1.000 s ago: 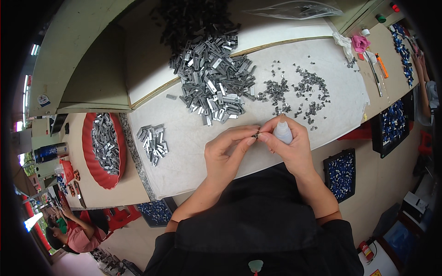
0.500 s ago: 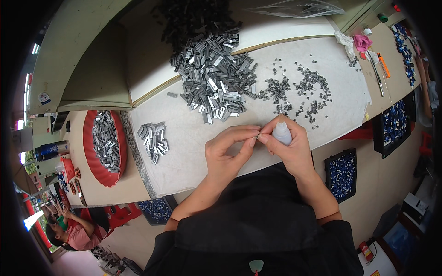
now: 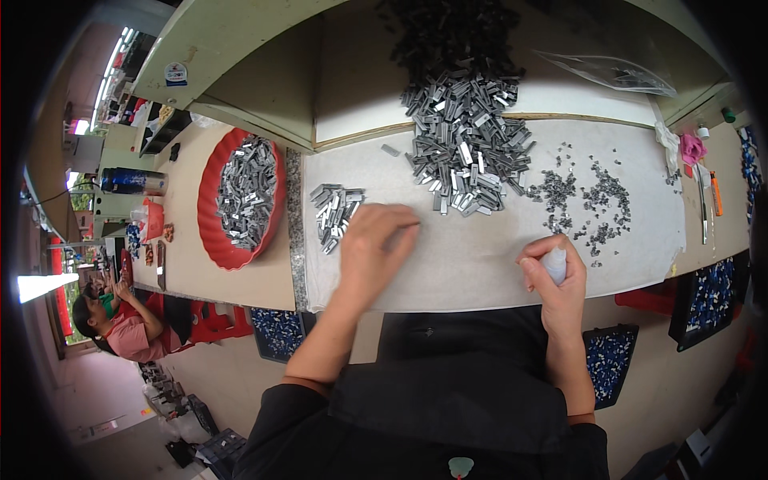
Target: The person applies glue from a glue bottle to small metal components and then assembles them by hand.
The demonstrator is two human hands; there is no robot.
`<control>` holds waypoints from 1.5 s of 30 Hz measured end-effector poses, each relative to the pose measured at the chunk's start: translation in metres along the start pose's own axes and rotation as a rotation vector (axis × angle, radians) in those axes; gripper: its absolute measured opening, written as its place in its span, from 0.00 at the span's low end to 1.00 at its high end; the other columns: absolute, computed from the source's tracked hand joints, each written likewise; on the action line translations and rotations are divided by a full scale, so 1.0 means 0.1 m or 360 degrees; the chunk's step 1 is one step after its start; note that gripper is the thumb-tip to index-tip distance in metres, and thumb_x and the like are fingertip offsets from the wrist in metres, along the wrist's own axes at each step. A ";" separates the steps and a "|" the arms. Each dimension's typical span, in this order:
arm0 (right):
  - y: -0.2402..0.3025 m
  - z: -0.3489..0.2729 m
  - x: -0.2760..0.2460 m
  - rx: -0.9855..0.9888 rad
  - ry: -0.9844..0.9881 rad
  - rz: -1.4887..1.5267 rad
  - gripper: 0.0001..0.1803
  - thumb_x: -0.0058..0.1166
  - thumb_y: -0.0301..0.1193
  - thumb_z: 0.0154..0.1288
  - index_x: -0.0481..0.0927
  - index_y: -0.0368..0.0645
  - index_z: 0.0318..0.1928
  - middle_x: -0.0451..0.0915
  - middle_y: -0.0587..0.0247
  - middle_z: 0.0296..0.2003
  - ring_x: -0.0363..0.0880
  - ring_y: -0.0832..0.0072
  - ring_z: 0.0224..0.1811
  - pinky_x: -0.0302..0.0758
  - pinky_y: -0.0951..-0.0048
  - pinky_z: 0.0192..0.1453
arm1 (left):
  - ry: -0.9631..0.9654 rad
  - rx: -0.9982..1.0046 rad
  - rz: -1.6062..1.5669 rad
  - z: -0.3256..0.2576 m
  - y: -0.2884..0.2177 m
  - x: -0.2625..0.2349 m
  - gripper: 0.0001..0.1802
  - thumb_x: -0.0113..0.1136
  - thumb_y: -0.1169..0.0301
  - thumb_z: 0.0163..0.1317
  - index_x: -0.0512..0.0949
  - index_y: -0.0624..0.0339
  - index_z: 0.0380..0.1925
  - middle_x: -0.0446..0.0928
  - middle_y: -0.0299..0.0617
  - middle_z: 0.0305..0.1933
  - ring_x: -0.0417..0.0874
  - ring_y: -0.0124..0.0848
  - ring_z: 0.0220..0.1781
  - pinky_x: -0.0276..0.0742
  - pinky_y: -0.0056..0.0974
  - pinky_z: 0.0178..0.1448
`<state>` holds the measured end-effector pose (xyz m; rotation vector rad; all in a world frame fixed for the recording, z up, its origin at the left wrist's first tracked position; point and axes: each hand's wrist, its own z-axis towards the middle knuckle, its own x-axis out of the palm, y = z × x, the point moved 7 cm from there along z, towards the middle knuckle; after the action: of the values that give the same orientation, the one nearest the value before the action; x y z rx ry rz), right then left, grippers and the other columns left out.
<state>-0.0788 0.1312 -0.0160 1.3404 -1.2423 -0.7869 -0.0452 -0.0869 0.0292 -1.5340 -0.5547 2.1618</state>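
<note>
Left hand [image 3: 376, 248], fingers curled loosely and palm down, reaches toward the small cluster of grey metal pieces [image 3: 336, 214] lying just right of the red tray [image 3: 210, 188]; whether it grips anything cannot be told. Set pieces down flat and clear of the big pile [image 3: 464, 156], while the right hand [image 3: 556, 276] stays clamped on a small white bottle [image 3: 554, 264].

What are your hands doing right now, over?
Left hand flat beside the small pile of grey metal pieces, fingers open. Right hand gripping a small white bottle. Big grey heap beyond; nothing between.
</note>
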 end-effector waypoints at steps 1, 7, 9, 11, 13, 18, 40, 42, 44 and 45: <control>0.00 -0.01 -0.01 0.0049 0.0014 0.0012 0.06 0.55 0.22 0.51 0.71 0.39 0.29 0.72 0.70 0.25 0.66 0.87 0.26 0.62 0.86 0.30 | -0.0014 0.0018 0.0166 0.03 0.10 -0.09 0.09 0.60 0.79 0.43 0.77 0.63 0.28 0.77 0.42 0.33 0.75 0.37 0.37 0.69 0.34 0.41; 0.04 -0.02 0.01 -0.0056 0.0043 -0.0100 0.05 0.54 0.21 0.51 0.71 0.38 0.28 0.72 0.70 0.25 0.66 0.86 0.28 0.62 0.84 0.33 | -0.0032 0.0293 0.0457 0.61 0.17 -0.21 0.08 0.59 0.77 0.44 0.76 0.62 0.28 0.74 0.42 0.30 0.74 0.39 0.37 0.69 0.35 0.41; 0.05 -0.04 -0.02 -0.0069 0.0032 -0.0108 0.05 0.54 0.21 0.51 0.71 0.38 0.28 0.72 0.70 0.25 0.66 0.86 0.28 0.62 0.84 0.33 | 0.0019 0.0377 0.0522 0.72 0.27 -0.12 0.08 0.59 0.77 0.45 0.76 0.62 0.28 0.74 0.42 0.29 0.74 0.39 0.36 0.69 0.36 0.41; 0.02 -0.09 -0.05 0.0000 0.0027 -0.0136 0.05 0.54 0.22 0.51 0.71 0.38 0.28 0.72 0.70 0.25 0.66 0.86 0.28 0.63 0.83 0.33 | 0.0086 0.0465 0.0584 0.73 0.29 -0.08 0.08 0.58 0.77 0.45 0.76 0.63 0.28 0.74 0.42 0.28 0.74 0.39 0.35 0.70 0.37 0.41; 0.02 -0.12 -0.09 0.0004 0.0017 -0.0123 0.05 0.54 0.22 0.51 0.72 0.38 0.28 0.72 0.70 0.25 0.66 0.86 0.28 0.63 0.83 0.34 | 0.0216 0.0398 0.0573 0.74 0.36 -0.05 0.07 0.58 0.77 0.45 0.76 0.63 0.28 0.74 0.43 0.28 0.75 0.38 0.33 0.71 0.35 0.39; 0.06 -0.14 -0.10 -0.0006 0.0029 -0.0106 0.05 0.55 0.22 0.51 0.72 0.38 0.28 0.73 0.69 0.25 0.67 0.86 0.28 0.63 0.84 0.33 | 0.0104 0.0096 0.0039 0.54 0.29 -0.07 0.07 0.57 0.80 0.45 0.75 0.64 0.28 0.76 0.42 0.29 0.77 0.33 0.30 0.72 0.31 0.36; 0.19 -0.14 -0.11 -0.0264 0.0006 0.0134 0.14 0.45 0.19 0.54 0.61 0.39 0.42 0.66 0.61 0.36 0.65 0.83 0.28 0.64 0.84 0.26 | 0.0494 -0.0289 -0.2058 0.07 -0.61 0.79 0.13 0.55 0.82 0.50 0.74 0.67 0.39 0.75 0.47 0.37 0.77 0.31 0.40 0.72 0.32 0.45; 0.22 -0.20 -0.22 -0.0298 0.0064 0.0008 0.16 0.43 0.18 0.53 0.58 0.39 0.44 0.64 0.58 0.39 0.65 0.82 0.29 0.65 0.84 0.27 | 0.0532 -0.0398 -0.2107 0.04 -0.59 0.81 0.13 0.56 0.81 0.50 0.74 0.68 0.39 0.76 0.49 0.38 0.78 0.33 0.40 0.73 0.32 0.45; 0.29 -0.26 -0.23 -0.0235 -0.0017 -0.0123 0.16 0.42 0.19 0.54 0.59 0.36 0.44 0.61 0.54 0.43 0.67 0.79 0.31 0.68 0.82 0.29 | 0.0484 -0.0611 -0.2026 0.03 -0.52 0.82 0.15 0.56 0.82 0.50 0.72 0.68 0.40 0.77 0.49 0.34 0.79 0.32 0.37 0.73 0.32 0.44; 0.32 -0.28 -0.23 -0.0229 -0.0008 -0.0129 0.16 0.42 0.19 0.54 0.59 0.36 0.44 0.61 0.54 0.43 0.67 0.79 0.31 0.68 0.82 0.29 | 0.0474 -0.0619 -0.2031 0.02 -0.49 0.82 0.15 0.56 0.82 0.50 0.72 0.68 0.40 0.77 0.49 0.34 0.79 0.32 0.37 0.73 0.32 0.44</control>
<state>-0.0651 0.1648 0.0161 1.2785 -1.1191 -0.9197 -0.0657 -0.0005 -0.0072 -1.0796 -1.3978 0.8638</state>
